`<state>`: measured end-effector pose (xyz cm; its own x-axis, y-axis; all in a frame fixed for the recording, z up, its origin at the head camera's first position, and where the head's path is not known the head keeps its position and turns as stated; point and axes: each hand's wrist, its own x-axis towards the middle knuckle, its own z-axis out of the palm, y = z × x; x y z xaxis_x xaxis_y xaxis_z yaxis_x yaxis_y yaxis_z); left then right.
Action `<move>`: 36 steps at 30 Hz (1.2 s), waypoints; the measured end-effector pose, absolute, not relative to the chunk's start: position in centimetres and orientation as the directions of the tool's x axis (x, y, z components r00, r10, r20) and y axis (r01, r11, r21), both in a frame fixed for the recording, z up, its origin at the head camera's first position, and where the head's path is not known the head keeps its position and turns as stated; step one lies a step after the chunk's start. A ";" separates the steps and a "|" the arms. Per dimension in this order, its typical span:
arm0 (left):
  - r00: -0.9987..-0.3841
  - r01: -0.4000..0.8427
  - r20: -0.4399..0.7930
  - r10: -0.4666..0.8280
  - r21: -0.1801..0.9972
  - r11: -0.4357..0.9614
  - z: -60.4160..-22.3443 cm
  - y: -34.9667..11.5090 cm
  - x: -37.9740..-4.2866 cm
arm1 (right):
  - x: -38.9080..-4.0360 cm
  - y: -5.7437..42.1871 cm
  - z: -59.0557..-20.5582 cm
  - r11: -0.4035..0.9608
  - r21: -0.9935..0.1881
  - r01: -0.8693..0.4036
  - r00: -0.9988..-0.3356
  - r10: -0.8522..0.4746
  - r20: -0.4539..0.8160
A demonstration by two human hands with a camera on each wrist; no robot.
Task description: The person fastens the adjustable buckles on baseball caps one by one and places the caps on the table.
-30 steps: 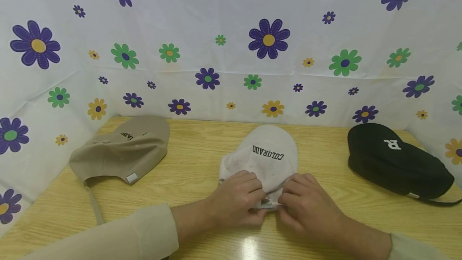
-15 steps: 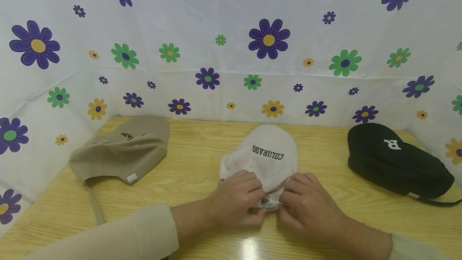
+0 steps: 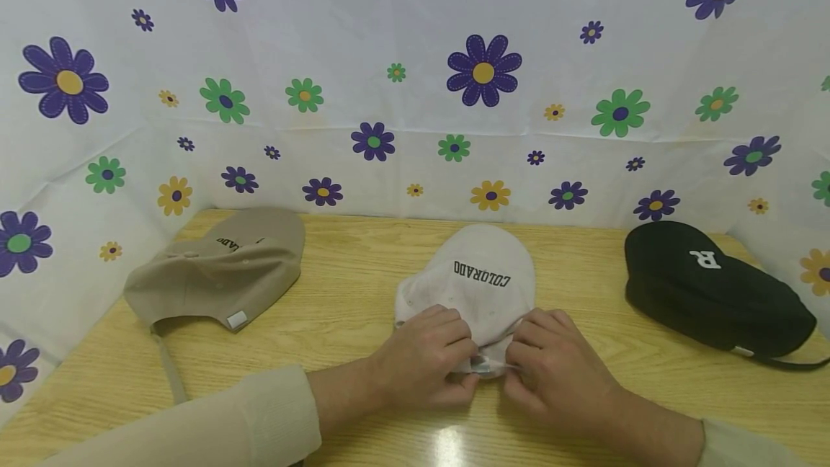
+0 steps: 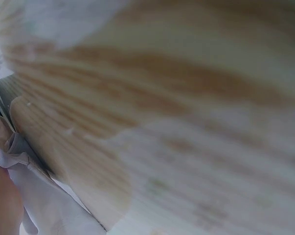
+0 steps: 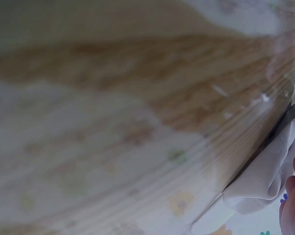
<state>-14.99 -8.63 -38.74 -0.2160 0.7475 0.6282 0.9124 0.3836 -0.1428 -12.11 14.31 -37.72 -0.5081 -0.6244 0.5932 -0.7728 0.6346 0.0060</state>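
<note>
A white baseball cap [image 3: 483, 301] lettered COLORADO lies mid-table in the head view, its lettering upside down to me. My left hand [image 3: 428, 359] pinches the near edge of the cap, left of the back opening. On the other side, my right hand [image 3: 560, 370] pinches the thin end of the strap [image 3: 502, 365], stretched between the hands. Fingertips of both hands are partly hidden behind the knuckles. The left wrist view catches the cap's pale fabric [image 4: 49, 200] at its lower left; in the right wrist view it shows at the lower right [image 5: 260, 181].
A tan cap [image 3: 214, 272] with a dangling strap lies at the table's left. At the right is a black cap [image 3: 713, 294] bearing a white letter R. Behind the wooden table [image 3: 350, 287] hangs a white cloth [image 3: 402, 13] printed with flowers.
My right hand has shifted very slightly to the right, with the strap end between its fingers. The left hand and the caps stay practically in place.
</note>
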 end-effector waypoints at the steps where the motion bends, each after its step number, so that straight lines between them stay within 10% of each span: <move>1: -0.218 0.912 0.627 0.748 -0.143 0.385 -38.7 -8.6 -15.0 | -12.1 14.3 -37.7 0.637 0.006 -0.771 -0.510 -0.623 0.593; 16: -0.214 0.896 0.651 0.728 -0.166 0.412 -38.8 -8.9 -15.0 | -12.1 14.4 -37.8 0.690 -0.065 -0.721 -0.618 -0.598 0.510; 36: -0.238 0.903 0.661 0.711 -0.120 0.414 -38.8 -9.0 -15.1 | -12.3 14.2 -38.2 0.616 -0.060 -0.786 -0.549 -0.650 0.525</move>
<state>-15.09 -8.95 -38.85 -0.2384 0.7112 0.6614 0.9025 0.4137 -0.1196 -12.28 14.17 -38.20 -0.5493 -0.6498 0.5254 -0.7857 0.6157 -0.0600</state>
